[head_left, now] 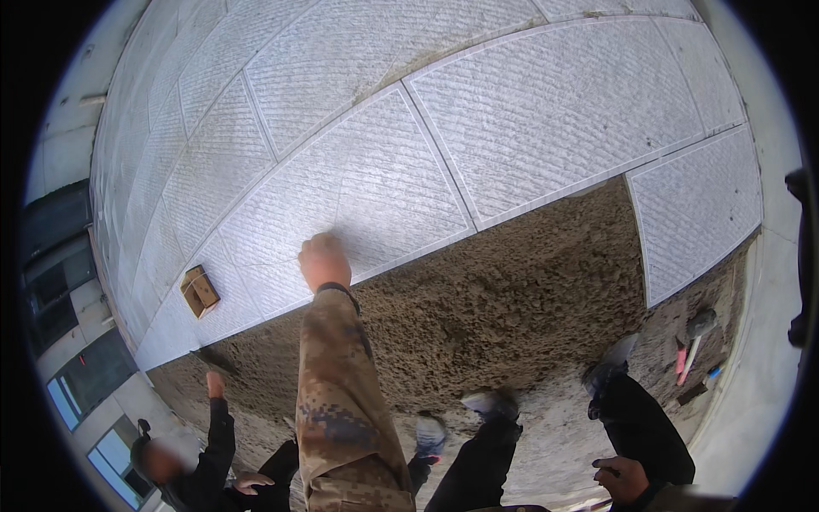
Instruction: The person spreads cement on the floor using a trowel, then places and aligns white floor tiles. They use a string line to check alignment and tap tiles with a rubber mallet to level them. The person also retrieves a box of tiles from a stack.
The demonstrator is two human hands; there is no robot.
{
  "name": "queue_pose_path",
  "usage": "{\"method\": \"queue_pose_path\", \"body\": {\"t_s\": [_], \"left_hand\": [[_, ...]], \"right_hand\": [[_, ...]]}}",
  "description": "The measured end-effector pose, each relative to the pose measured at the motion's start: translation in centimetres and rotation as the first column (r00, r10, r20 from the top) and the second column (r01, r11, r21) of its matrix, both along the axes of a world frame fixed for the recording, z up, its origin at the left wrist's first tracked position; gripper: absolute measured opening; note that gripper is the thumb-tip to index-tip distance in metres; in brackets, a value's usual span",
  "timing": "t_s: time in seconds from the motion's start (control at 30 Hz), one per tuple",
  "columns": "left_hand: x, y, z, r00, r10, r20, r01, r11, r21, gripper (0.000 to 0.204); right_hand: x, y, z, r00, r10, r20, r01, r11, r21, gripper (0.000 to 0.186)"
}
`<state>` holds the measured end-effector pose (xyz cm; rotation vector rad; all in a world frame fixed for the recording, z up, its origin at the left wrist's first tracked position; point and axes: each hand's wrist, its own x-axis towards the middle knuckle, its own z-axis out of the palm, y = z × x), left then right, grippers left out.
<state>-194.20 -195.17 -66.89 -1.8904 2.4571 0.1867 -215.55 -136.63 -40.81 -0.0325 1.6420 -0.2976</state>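
My left hand (325,259), in a camouflage sleeve, reaches forward over a pale grooved stone slab (392,183) near its front edge. Its fingers are curled into a fist; anything inside is hidden. Low at the right, beside my dark trouser leg, is my right hand (624,480) with its fingers curled. A small dark thing shows at those fingers, too small to name. Between the laid slabs and my feet lies a bed of brown, crumbly mortar or soil (486,299). A smaller slab (695,209) borders that bed on the right.
A co-worker (183,461) crouches at the left, one hand holding a trowel (215,360) at the bed's edge. An open brown box (200,292) sits on the slabs. A grey-headed mallet (701,322) and a dark tool with a blue end (698,388) lie at the right.
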Motion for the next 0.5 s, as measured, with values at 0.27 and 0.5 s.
{"method": "queue_pose_path", "body": {"t_s": [0.27, 0.5], "left_hand": [[0.2, 3.7, 4.3, 0.978, -0.124, -0.169, 0.125, 0.992, -0.006, 0.009], [2.1, 13.3, 18.6, 0.861, -0.324, -0.392, 0.399, 0.909, 0.124, 0.011]], "right_hand": [[0.1, 0.5, -0.2, 0.996, 0.001, 0.084, 0.003, 0.999, -0.041, 0.032], [1.9, 2.4, -1.4, 0.991, -0.076, 0.107, 0.084, 0.994, -0.069, 0.040]]}}
